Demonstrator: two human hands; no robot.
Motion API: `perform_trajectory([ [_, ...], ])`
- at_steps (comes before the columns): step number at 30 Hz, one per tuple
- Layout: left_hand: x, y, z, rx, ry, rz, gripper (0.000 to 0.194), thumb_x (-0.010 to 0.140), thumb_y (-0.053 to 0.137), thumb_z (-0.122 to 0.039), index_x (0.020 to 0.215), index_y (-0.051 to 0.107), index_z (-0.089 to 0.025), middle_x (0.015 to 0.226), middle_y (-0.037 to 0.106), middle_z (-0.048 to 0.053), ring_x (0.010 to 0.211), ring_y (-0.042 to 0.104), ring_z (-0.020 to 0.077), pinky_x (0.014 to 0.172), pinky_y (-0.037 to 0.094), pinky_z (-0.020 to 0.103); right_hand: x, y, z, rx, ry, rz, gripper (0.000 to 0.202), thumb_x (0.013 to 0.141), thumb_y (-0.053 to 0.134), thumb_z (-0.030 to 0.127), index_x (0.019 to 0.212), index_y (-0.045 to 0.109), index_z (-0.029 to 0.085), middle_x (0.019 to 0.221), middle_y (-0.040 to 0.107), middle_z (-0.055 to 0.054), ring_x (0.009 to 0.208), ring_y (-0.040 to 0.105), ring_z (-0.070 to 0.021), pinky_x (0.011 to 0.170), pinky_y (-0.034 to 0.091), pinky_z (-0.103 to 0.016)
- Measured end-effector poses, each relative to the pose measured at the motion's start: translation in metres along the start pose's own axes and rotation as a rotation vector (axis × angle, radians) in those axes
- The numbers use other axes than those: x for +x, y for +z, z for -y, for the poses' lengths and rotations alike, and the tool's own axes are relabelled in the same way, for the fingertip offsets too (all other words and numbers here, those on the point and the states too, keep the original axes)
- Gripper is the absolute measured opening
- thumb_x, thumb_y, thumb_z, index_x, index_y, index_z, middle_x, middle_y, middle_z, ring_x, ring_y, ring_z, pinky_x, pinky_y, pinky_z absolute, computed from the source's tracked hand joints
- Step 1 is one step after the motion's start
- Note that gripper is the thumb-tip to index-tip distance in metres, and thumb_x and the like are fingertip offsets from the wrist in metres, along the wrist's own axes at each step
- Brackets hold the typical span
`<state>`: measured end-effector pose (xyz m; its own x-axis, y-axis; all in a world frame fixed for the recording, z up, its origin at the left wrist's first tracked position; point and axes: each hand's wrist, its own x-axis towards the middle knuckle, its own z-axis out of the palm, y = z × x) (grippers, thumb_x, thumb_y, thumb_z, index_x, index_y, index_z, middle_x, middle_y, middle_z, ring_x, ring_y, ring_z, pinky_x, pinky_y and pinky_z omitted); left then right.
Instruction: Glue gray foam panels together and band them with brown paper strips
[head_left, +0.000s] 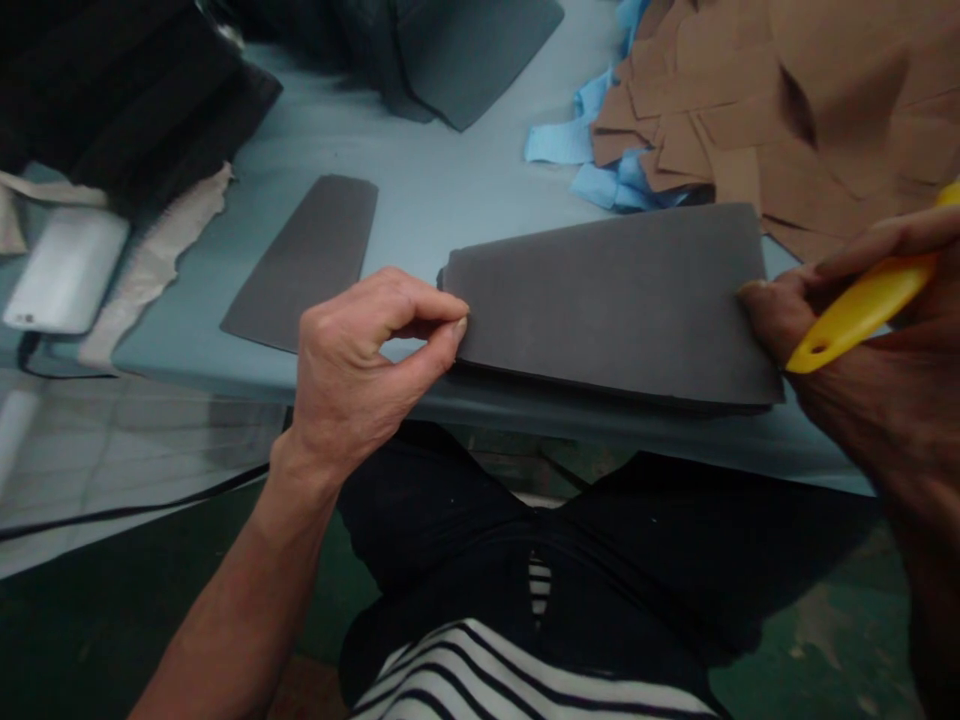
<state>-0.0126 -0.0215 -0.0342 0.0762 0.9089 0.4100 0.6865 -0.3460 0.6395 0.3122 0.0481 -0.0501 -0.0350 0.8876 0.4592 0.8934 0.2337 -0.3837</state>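
Observation:
A stack of dark grey tapered sheets (615,300) lies along the table's front edge, its narrow end to the left. My left hand (367,360) is closed in a pinch at the left corner of the top sheet. At the wide right end, my right hand (862,350) has its thumb against the stack's edge. The same hand grips a tool by its yellow handle (862,310), which has a hole in the end; the tool's working end is out of view. A single grey tapered sheet (311,260) rests flat to the left, partly behind my left hand.
Many brown cut pieces (825,120) are heaped at the back right, with light blue scraps (570,140) beside them. Dark green pieces (480,50) and black material (135,90) lie at the back. A white phone (67,270) with a cable is at the left edge.

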Motion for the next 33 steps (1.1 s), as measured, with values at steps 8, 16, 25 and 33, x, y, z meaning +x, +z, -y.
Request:
perform_trajectory([
  [8,0.001,-0.001,0.0,0.037,-0.003,0.015,0.009,0.095,0.07,-0.025,0.091,0.073,-0.032,0.088,0.077,-0.003,0.077,0.068,0.0163,0.071,0.057,0.036,0.001,0.001,-0.002,0.076,-0.089,-0.019,0.035,0.073,0.078,0.048,0.082,0.05,0.028,0.076,0.072,-0.001,0.063,0.067,-0.0202,0.06,0.048,-0.034],
  [16,0.003,-0.002,0.002,0.129,0.009,0.013,0.006,0.096,0.069,-0.029,0.094,0.073,-0.033,0.087,0.07,0.0,0.076,0.064,0.0186,0.072,0.052,0.039,-0.004,-0.003,0.0,0.042,-0.212,-0.045,0.024,0.085,0.078,0.043,0.09,0.062,0.025,0.076,0.074,0.0,0.06,0.068,-0.0186,0.055,0.047,-0.028],
  [25,0.003,-0.004,0.007,0.13,0.056,0.006,0.008,0.094,0.07,-0.027,0.098,0.076,-0.029,0.092,0.069,0.002,0.082,0.068,0.0203,0.076,0.053,0.037,-0.005,-0.007,0.003,-0.07,-0.288,-0.017,0.016,0.096,0.07,0.039,0.096,0.062,0.025,0.076,0.073,0.0,0.061,0.07,-0.0198,0.053,0.04,-0.029],
  [33,0.004,-0.004,0.008,0.107,0.087,0.005,0.008,0.096,0.067,-0.028,0.101,0.073,-0.031,0.094,0.068,0.001,0.081,0.068,0.0189,0.075,0.052,0.035,0.002,-0.016,0.005,-0.077,-0.333,-0.111,0.012,0.098,0.067,0.032,0.093,0.058,0.026,0.074,0.073,0.001,0.059,0.069,-0.0195,0.053,0.041,-0.031],
])
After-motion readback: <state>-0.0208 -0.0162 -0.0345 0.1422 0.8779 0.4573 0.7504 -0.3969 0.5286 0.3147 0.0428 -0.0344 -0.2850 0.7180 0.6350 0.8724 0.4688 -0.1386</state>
